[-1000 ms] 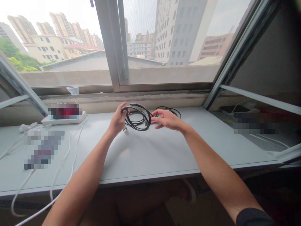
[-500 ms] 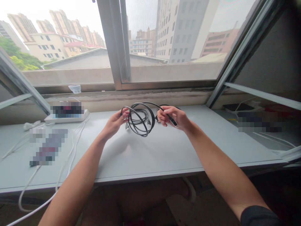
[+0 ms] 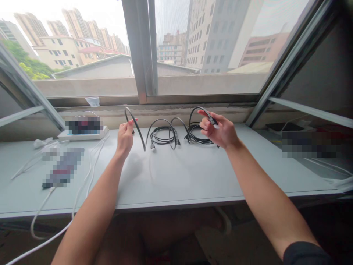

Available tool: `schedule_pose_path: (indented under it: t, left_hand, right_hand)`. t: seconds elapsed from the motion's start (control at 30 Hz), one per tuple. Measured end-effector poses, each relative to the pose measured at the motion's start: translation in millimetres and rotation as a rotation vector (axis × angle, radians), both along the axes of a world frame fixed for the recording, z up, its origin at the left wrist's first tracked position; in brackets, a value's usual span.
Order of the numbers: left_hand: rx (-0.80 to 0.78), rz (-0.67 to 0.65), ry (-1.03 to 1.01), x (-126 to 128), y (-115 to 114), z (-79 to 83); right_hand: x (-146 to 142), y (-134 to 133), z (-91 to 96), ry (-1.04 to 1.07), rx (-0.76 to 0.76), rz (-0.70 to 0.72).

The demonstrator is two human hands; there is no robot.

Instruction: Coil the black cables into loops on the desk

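Note:
A black cable (image 3: 160, 125) stretches in loose loops between my two hands above the grey desk (image 3: 176, 176). My left hand (image 3: 125, 134) pinches one end of it, raised near the window sill. My right hand (image 3: 217, 129) is closed on the other end, where a plug shows at the fingertips. Two more black coiled cables lie on the desk behind: one coil (image 3: 162, 136) in the middle and another coil (image 3: 200, 136) under my right hand.
A white power strip (image 3: 82, 134) sits at the back left, with white cords (image 3: 82, 176) trailing over the desk's front edge. A small plastic cup (image 3: 93, 101) stands on the window sill. More items and white cords lie at the far right (image 3: 309, 147).
My hands have moved apart and upward, pulling the black cable out of its coil into open loops. The camera has tilted slightly.

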State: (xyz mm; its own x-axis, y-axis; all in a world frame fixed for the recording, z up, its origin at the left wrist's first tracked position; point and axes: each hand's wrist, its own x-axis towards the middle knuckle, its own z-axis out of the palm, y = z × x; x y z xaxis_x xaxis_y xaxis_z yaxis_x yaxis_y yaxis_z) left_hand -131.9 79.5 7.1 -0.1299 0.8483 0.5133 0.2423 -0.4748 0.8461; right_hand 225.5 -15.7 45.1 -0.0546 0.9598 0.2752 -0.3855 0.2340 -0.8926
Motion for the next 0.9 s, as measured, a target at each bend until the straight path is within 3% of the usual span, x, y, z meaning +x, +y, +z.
schedule_pose_path:
  t: [0.27, 0.5, 0.67, 0.9]
  left_hand:
    - [-0.121, -0.096, -0.014, 2.3, -4.5, 4.0]
    - [-0.181, -0.033, -0.083, -1.0, -4.7, 7.9]
    - [-0.342, -0.197, -0.076, -0.5, -7.7, 8.1]
    - [-0.391, -0.366, -0.146, 10.4, -19.4, 12.9]
  right_hand:
    - [3.7, 1.0, -1.5, -0.063, 0.032, -0.023]
    - [10.3, 7.9, -7.8, -0.065, 0.043, -0.01]
    - [15.0, 12.1, -11.2, -0.033, 0.042, 0.024]
    - [9.3, 10.7, -11.6, 0.019, -0.016, 0.078]
